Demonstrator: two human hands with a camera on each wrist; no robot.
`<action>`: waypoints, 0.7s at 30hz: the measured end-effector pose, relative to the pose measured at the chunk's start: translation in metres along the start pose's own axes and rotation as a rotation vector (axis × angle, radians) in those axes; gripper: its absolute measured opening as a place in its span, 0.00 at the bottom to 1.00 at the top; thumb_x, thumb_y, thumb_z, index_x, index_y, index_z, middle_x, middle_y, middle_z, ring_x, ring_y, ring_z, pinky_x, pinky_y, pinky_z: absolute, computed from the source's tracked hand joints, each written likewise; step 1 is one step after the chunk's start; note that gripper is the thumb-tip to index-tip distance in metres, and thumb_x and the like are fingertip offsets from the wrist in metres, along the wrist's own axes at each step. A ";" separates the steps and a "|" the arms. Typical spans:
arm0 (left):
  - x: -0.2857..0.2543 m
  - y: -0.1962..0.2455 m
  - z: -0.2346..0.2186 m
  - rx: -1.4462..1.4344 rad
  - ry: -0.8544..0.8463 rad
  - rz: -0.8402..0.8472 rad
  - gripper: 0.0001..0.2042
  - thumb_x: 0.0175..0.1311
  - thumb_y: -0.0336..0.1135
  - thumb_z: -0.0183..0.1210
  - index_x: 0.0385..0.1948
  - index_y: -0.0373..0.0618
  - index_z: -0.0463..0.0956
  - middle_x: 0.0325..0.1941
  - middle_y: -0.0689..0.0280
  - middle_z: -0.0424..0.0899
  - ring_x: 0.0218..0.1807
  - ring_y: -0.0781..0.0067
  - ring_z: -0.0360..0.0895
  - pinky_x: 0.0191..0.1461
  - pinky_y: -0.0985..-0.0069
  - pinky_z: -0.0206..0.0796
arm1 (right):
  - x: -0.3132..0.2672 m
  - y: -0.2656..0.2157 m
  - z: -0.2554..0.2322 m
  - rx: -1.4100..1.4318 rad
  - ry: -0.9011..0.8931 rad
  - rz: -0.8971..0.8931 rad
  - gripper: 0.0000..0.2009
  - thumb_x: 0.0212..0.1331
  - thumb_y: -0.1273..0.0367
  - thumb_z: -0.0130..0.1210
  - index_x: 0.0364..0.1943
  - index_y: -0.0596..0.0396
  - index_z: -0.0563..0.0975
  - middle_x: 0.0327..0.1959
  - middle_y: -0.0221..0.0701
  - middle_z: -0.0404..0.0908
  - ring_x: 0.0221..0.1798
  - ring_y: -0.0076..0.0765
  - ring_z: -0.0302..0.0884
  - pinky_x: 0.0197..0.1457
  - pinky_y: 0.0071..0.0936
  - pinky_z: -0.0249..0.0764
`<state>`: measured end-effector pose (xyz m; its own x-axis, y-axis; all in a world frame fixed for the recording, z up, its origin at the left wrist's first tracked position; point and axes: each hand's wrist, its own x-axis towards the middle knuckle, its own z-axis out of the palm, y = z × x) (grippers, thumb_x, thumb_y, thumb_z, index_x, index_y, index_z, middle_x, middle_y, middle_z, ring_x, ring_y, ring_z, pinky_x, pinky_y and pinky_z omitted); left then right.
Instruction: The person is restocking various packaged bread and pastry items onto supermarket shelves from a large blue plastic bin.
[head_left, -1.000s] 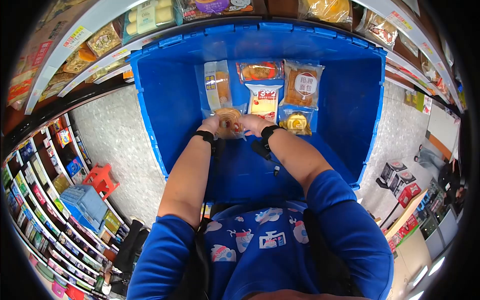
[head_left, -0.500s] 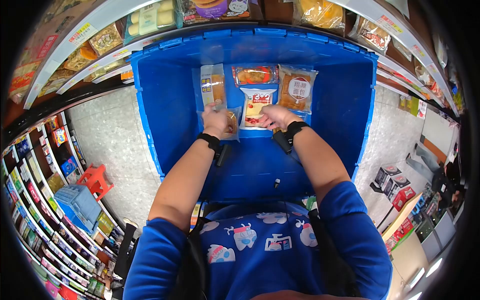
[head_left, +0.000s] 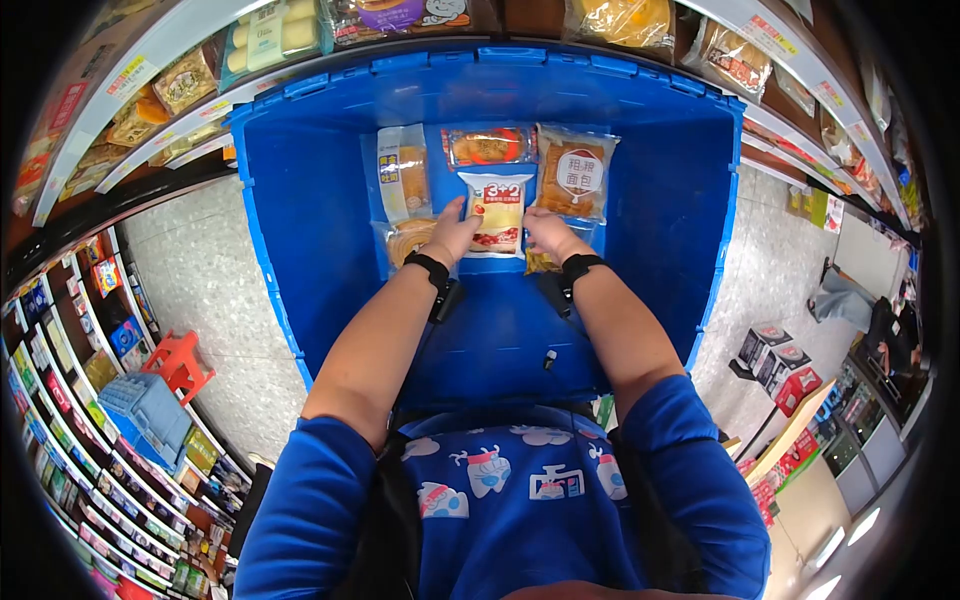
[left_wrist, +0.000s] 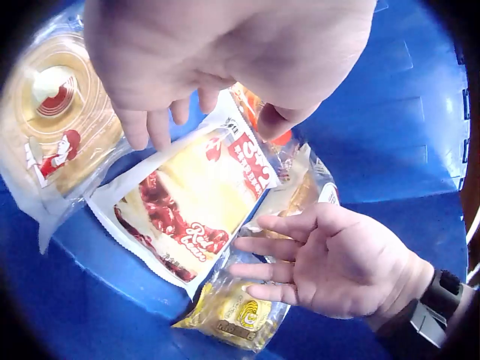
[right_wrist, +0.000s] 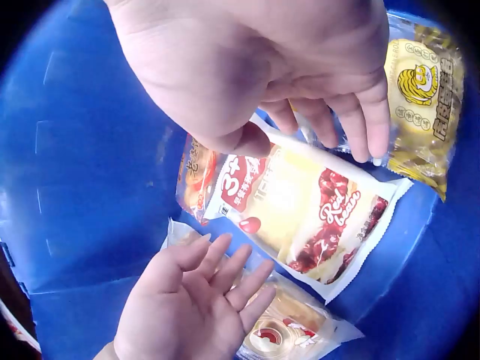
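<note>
A white and yellow packet of red bean bread lies on the floor of the blue crate, between my two hands. My left hand, fingers extended, is at its left edge. At the right edge, my right hand has its fingers stretched out and the palm facing inward, as the left wrist view shows. Left of the packet is a round bread in a clear bag, partly covered by my left hand in the head view. A yellow cake packet with a tiger print lies beside my right hand.
The blue crate also holds a long toast packet, a red-trimmed bread packet and a coarse-grain bread packet along its back. Shelves of packaged bread rise behind it. A red stool stands on the floor at left.
Both hands have left the round bread and moved right. The right hand went first, over the red bean bread; now the two hands flank that packet.
</note>
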<state>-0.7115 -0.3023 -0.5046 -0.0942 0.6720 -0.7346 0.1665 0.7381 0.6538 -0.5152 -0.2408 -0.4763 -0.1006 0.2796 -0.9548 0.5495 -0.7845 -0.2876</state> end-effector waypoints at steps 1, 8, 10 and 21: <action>0.005 -0.008 0.003 0.000 -0.002 -0.002 0.33 0.57 0.42 0.57 0.65 0.37 0.59 0.66 0.46 0.65 0.67 0.53 0.63 0.68 0.69 0.54 | 0.001 0.001 0.001 -0.002 -0.012 -0.002 0.31 0.60 0.59 0.47 0.69 0.51 0.58 0.56 0.32 0.71 0.47 0.33 0.71 0.44 0.31 0.73; 0.017 -0.013 0.019 -0.112 -0.045 0.004 0.35 0.57 0.44 0.56 0.64 0.35 0.58 0.61 0.46 0.71 0.64 0.52 0.67 0.66 0.70 0.58 | 0.002 -0.005 0.011 0.091 0.052 0.029 0.36 0.59 0.60 0.47 0.72 0.50 0.50 0.58 0.34 0.70 0.50 0.34 0.70 0.50 0.36 0.70; 0.016 -0.010 0.019 -0.043 -0.011 0.026 0.35 0.57 0.45 0.56 0.64 0.34 0.58 0.60 0.46 0.72 0.63 0.51 0.68 0.66 0.69 0.58 | 0.005 -0.005 0.013 0.105 0.061 -0.005 0.36 0.58 0.61 0.47 0.72 0.51 0.49 0.58 0.35 0.70 0.52 0.35 0.70 0.51 0.35 0.69; 0.030 -0.026 0.015 -0.178 0.066 -0.140 0.35 0.56 0.43 0.57 0.64 0.34 0.57 0.63 0.46 0.68 0.64 0.55 0.68 0.64 0.71 0.60 | 0.027 0.004 0.022 0.309 0.083 -0.081 0.34 0.58 0.68 0.46 0.69 0.63 0.50 0.64 0.48 0.65 0.66 0.43 0.62 0.66 0.30 0.59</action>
<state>-0.7035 -0.3021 -0.5463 -0.1688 0.5605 -0.8108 -0.0281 0.8195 0.5723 -0.5336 -0.2486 -0.5051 -0.0584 0.3818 -0.9224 0.2633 -0.8854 -0.3831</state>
